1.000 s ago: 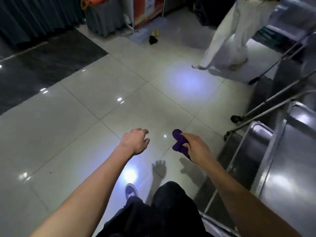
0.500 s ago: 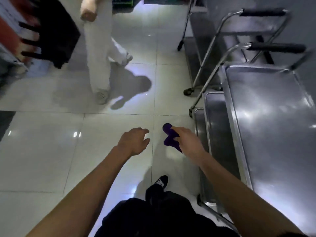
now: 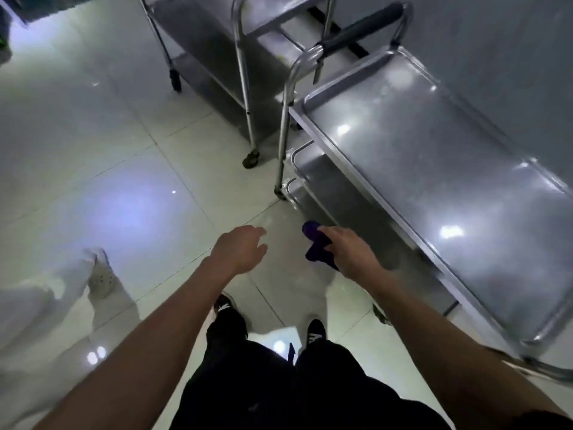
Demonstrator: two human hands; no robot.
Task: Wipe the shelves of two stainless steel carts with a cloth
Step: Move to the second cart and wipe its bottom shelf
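- Carts first, biggest things in front of me: the near cart stands to my right, its long axis running away from me and slanting leftward up the view, with the black-gripped handle at its far end.
- Second cart is parked beyond it, farther off and to the left, its wheels on the pale tiled floor.
- Top shelf of the near cart lies just right of my right hand and, I judge, higher; the lower shelves poke out beneath it, right ahead of my fingers.
- Someone in white trousers is standing off to my left, well apart from the carts.
- Right hand is clearly the nearer one to the shelf, and it is curled round the purple cloth, which bunches out ahead of my knuckles.
- Left hand hangs over the floor, fingers loosely curled, holding nothing.
- So the move, as I read it: swing the cloth rightward and up onto that top shelf, then stroke along its length. No wiping has begun yet.
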